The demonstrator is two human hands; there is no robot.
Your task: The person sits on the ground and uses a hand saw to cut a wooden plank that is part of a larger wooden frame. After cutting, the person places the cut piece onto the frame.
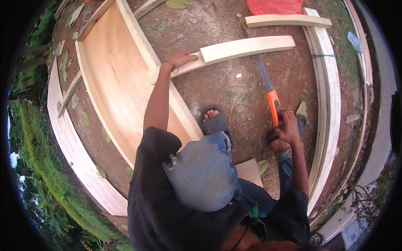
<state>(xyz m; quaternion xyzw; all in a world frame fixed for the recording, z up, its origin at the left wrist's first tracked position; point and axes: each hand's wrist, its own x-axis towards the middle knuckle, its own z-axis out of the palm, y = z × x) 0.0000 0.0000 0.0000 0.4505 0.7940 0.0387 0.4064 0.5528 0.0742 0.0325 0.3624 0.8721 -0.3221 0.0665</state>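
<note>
My left hand grips a narrow wooden board, which lies across the edge of a shallow wooden frame. On that board, running out to the right, is a thicker pale wooden piece. My right hand is closed round the orange handle of a hand saw. From there the saw blade points away from me and passes under the thicker piece, which hides part of it. Its tip shows on the far side.
Long pale beams lie at the right, with a short block across their far end. A red plastic bag is beyond it. A wide plank lies at the left, and a flat wood offcut near my legs.
</note>
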